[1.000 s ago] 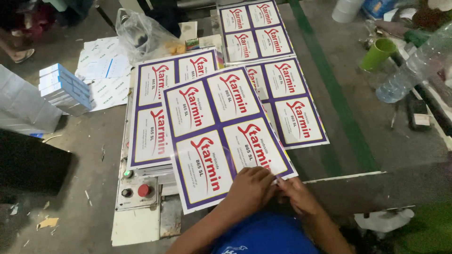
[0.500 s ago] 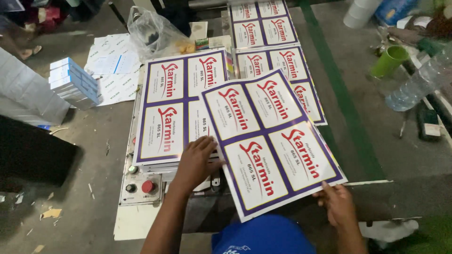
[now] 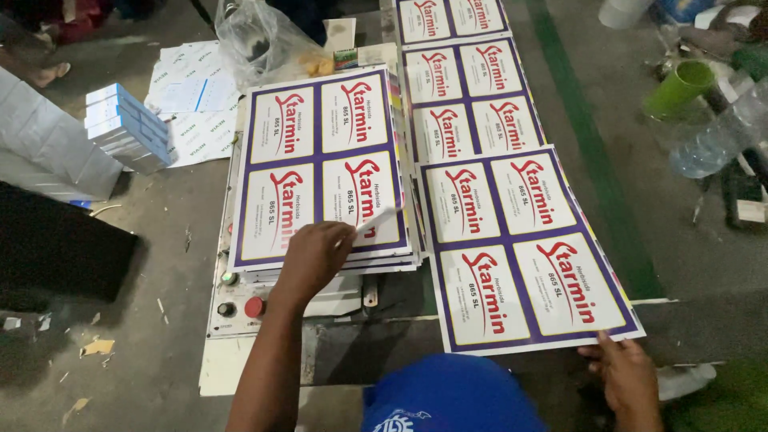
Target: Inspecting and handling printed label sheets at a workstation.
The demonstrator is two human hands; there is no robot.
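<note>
The left hand (image 3: pixel 316 254) rests on a stack of printed sheets (image 3: pixel 324 168), and its fingers pinch up the bottom right corner of the top sheet, so a small white flap of paper curls up from the pile. The stack is flat, smooth and shiny, made of thin rectangles of paper with four white labels each, set in dark purple borders with red curly letters. It lies on a pale metal machine top (image 3: pixel 240 352) that has a red round button (image 3: pixel 254 306) and two smaller knobs near its front edge. The right hand (image 3: pixel 628 372) holds the near edge of one loose sheet (image 3: pixel 520 248) of the same kind, thumb on top and fingers under it. This sheet lies just beside the stack, to the right, and bends a little at its far corner. More sheets (image 3: pixel 468 88) lie flat beyond it. Off to the left sits a pile of small blue and white boxes (image 3: pixel 128 128) on the grey dusty floor. A crinkly clear plastic bag (image 3: pixel 256 40) stands behind the stack, and a green cup (image 3: pixel 680 86) lies tipped at the far right
</note>
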